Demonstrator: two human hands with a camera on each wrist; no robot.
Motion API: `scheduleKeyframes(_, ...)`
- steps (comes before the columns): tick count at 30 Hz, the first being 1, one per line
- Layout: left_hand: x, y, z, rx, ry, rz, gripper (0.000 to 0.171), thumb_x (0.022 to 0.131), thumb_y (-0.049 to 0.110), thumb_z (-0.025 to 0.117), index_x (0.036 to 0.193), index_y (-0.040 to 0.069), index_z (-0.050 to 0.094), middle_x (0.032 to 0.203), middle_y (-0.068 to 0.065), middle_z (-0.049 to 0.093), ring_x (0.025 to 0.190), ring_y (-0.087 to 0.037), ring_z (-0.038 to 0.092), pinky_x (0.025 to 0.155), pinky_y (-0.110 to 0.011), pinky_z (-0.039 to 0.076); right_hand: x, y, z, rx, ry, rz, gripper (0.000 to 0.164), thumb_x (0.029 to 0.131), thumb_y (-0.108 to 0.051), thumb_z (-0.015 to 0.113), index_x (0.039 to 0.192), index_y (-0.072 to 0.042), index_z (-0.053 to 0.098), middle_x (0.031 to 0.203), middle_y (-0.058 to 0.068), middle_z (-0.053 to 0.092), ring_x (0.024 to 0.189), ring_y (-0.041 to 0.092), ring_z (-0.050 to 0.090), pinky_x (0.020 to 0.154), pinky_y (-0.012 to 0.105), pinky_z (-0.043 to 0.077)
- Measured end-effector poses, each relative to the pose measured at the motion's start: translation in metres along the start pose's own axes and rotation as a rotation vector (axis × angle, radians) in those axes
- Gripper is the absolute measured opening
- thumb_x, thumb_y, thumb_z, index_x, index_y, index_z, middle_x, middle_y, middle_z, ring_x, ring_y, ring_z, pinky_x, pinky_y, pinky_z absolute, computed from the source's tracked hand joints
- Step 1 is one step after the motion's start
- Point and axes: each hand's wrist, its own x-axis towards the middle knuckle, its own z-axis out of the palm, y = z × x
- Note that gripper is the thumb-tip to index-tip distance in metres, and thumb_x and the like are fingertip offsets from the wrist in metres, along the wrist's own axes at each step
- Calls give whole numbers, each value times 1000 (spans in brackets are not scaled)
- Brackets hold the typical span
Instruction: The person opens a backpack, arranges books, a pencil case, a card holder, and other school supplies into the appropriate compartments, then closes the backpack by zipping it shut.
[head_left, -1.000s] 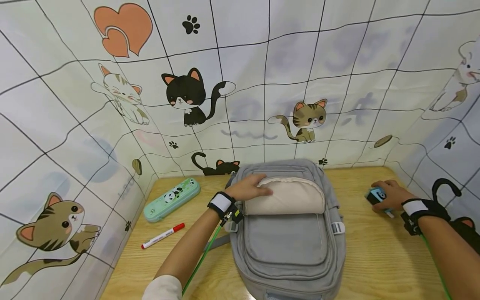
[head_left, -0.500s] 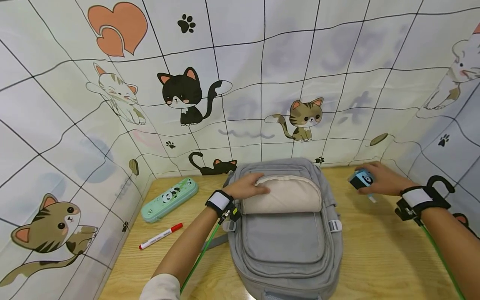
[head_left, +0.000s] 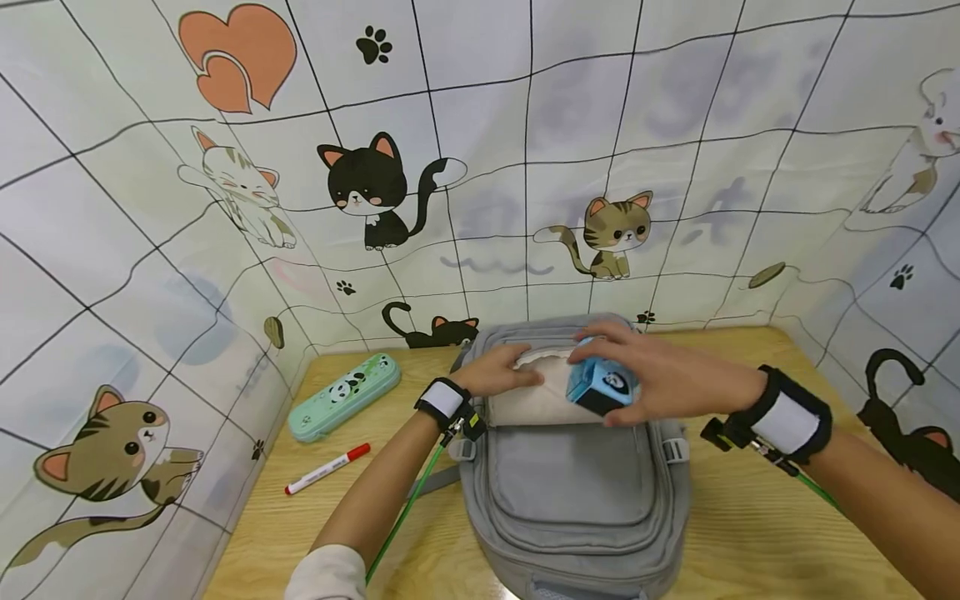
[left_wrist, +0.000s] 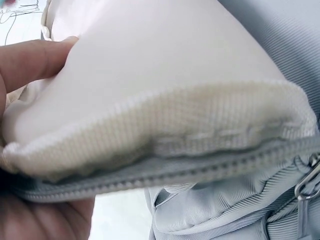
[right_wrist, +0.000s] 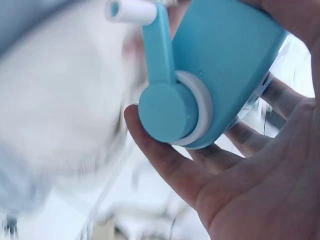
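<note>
A grey backpack (head_left: 570,483) lies on the wooden table, its front pocket unzipped and the flap's cream lining (head_left: 540,408) folded out. My left hand (head_left: 495,369) pinches the edge of that flap; the left wrist view shows the zipper teeth (left_wrist: 150,181) between thumb and fingers. Above the open pocket, my right hand (head_left: 675,375) holds a blue crank pencil sharpener (head_left: 600,385) with a panda picture and a dark lower part. Its crank arm (right_wrist: 159,50) with a white knob shows in the right wrist view. The inside of the pocket is hidden.
Left of the backpack lie a green panda pencil case (head_left: 345,397) and a white marker (head_left: 326,469) with a red cap. A cat-print cloth (head_left: 495,200) hangs behind and along both sides of the table.
My right hand has carried the pencil sharpener from the table's right side, up and left, to over the backpack's pocket. The left hand keeps its grip on the flap.
</note>
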Motion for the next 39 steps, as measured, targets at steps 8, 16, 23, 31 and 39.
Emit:
scheduleKeyframes(8,3,4,1,21,8,37,74,109,35,63,164,-3,32,166,-21,43,151,-36,47,121,-51,43,17,-20,74,-43,-196,-211,73,82,-38,94,145,-29,58,156,6,47,128,23,60,96,39,57)
scheduleKeyframes(16,4,4,1,13,6,36,74,108,35,64,164,-2,33,166,-21,44,151,-34,47,120,-48,44,17,-6,118,-238,-186,-263,79,77,-39,97,145,-29,57,154,9,49,132,30,59,96,45,59)
scheduleKeyframes(23,0,4,-2,7,29,37,71,108,35,64,161,-4,38,159,-22,52,145,-34,54,117,-49,47,13,-17,119,-433,-132,-260,101,75,-58,93,159,-25,48,166,10,44,144,32,55,109,50,53)
scheduleKeyframes(31,-6,4,-2,8,29,39,75,108,33,65,164,-5,32,165,-23,45,149,-36,50,118,-51,45,7,-36,119,-559,14,-411,67,75,-56,94,126,-24,66,133,0,59,112,17,57,88,34,56)
scheduleKeyframes(39,-15,16,-4,32,45,86,67,109,33,64,160,-2,40,156,-20,56,137,-32,60,110,-46,51,10,-36,125,-594,132,-397,52,80,-32,94,124,-16,69,130,3,66,108,19,61,82,31,57)
